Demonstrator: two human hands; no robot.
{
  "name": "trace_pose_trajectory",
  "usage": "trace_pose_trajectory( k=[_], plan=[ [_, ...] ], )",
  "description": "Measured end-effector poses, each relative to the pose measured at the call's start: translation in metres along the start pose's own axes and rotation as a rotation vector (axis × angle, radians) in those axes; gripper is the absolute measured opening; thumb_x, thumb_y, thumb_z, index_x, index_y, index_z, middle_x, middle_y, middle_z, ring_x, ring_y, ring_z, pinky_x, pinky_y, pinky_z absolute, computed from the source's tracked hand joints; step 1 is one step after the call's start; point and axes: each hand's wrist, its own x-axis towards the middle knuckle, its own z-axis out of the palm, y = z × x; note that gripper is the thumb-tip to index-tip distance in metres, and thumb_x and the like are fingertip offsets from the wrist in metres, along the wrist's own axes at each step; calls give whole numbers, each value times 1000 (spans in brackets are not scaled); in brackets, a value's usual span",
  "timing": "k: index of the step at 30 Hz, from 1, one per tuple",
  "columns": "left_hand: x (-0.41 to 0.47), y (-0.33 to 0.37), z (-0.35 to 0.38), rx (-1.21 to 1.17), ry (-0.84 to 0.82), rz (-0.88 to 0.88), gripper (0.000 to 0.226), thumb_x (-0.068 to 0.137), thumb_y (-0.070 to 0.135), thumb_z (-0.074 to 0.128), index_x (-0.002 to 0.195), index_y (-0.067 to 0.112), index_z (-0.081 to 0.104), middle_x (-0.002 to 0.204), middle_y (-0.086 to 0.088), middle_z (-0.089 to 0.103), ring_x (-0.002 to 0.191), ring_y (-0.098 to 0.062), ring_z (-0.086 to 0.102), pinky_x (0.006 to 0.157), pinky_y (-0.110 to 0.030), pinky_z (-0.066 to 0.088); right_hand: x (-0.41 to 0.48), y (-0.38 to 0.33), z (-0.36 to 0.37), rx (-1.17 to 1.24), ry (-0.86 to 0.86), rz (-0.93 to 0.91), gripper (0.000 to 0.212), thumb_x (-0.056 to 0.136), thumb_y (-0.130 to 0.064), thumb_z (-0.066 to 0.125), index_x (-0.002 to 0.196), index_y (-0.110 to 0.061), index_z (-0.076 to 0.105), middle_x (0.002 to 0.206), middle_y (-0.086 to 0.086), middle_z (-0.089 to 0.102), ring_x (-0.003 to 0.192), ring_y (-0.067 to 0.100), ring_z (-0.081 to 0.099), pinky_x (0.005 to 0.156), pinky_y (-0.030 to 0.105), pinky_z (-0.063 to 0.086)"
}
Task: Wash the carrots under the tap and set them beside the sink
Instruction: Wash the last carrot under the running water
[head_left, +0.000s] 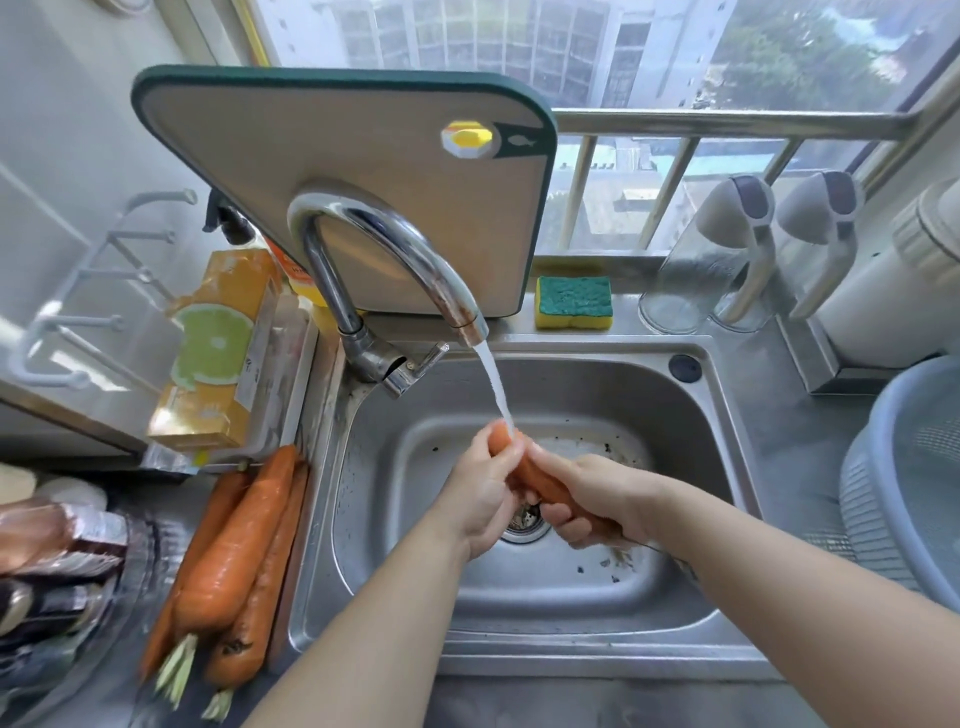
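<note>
Over the steel sink (571, 613) both of my hands hold one orange carrot (537, 480). My left hand (485, 491) wraps its upper end, where water from the chrome tap (395, 244) lands. My right hand (597, 509) grips the lower part, hiding most of it. Three more carrots (236, 551) lie side by side on the counter left of the sink, leafy stubs toward me.
A cutting board (363, 171) leans behind the tap. A yellow-green sponge (574, 302) sits on the back ledge. Two clear jugs (727, 260) stand at the right rear, with a grey basin (914, 478) on the right. Cartons (223, 353) and packets (57, 561) crowd the left counter.
</note>
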Motion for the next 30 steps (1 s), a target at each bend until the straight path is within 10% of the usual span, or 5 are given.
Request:
trace_pose_trajectory(
  k=[9,17,30],
  plan=[
    [4,19,8,-84,106,-124,35,102,35,32,104,6,51,96,-14,58,83,-26,62,73,-39,53,0,2,-7,-375,92,-175,36,91,-47,53,75,-15,50,62,5,46,49,16,38,38,22,23],
    [-6,15,-23,167,-67,-109,27,101,10,36,126,16,46,118,-7,62,110,-24,60,103,-41,43,4,-7,-22,-792,219,-216,39,90,-49,54,90,-11,63,78,-1,66,54,9,55,54,20,41],
    [-5,19,-33,461,-15,-22,23,95,20,55,116,12,53,101,-9,68,77,-16,70,66,-25,57,3,-18,-14,-1295,478,-441,26,87,-53,55,85,-27,56,75,-9,55,76,17,55,65,29,36]
  ],
)
